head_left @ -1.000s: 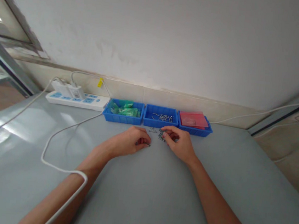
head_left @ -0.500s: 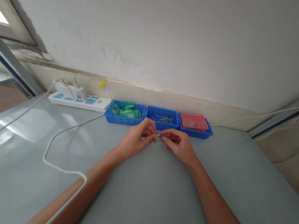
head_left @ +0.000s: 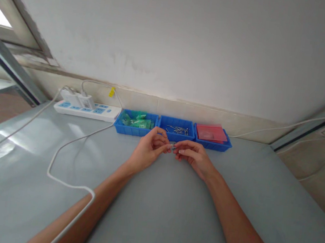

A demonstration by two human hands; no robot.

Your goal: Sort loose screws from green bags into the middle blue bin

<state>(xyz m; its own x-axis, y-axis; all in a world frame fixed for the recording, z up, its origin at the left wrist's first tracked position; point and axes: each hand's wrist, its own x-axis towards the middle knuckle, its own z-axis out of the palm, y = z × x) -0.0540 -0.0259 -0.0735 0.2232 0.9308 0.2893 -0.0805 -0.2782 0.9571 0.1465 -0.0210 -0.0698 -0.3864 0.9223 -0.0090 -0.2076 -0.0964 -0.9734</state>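
My left hand [head_left: 149,149] and my right hand [head_left: 195,157] meet fingertip to fingertip, low over the table in front of the blue bins. Between them is a small silvery, partly clear piece [head_left: 173,147], too small to name. Left thumb and forefinger pinch its left end. On the other side, my right thumb and fingers are closed at its right end; how firmly they grip it I cannot make out. Just behind the hands, the middle blue bin [head_left: 175,135] holds several thin metal pins [head_left: 180,130], like nails or screws.
The left blue bin [head_left: 129,130] contains green plastic packets [head_left: 140,123]. Red sheets or bags [head_left: 212,133] lie in the right blue bin [head_left: 215,145]. A white power strip [head_left: 105,114] stands at the wall, and its white cable [head_left: 65,183] crosses my left forearm.
My right fingers have shifted around the small piece, and less of the metal shows between the hands. My left hand keeps nearly the same place.
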